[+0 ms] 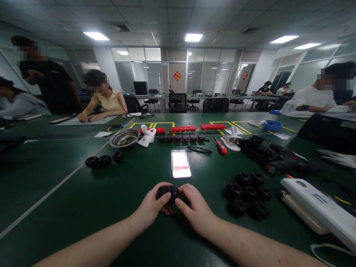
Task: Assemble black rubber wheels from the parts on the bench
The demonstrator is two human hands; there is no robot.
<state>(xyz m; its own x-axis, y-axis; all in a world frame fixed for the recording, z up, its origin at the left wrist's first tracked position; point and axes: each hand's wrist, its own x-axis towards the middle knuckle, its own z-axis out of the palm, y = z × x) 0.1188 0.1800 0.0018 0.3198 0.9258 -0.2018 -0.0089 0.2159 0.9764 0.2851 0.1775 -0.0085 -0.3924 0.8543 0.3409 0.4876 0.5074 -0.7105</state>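
Between my two hands, low over the near middle of the green table [83, 207], is a small black wheel with a tyre [172, 190]. My left hand [152, 204] is wrapped round its left side, the thumb lying across the front. From the right, my right hand [196, 209] grips the same wheel with thumb and fingers; its lower fingers are partly hidden. Just beyond the hands lies a phone [182, 172] with a bright screen. Several similar black wheels [249, 193] are grouped to the right, and three more wheels [105, 161] lie at the left.
Farther back are a metal bowl [114, 141] with small parts, red trays [183, 128], a long black part [182, 138], glasses [199, 150] and a red screwdriver [221, 147]. A white device [319, 202] and black equipment [278, 159] crowd the right. Other people sit around the table.
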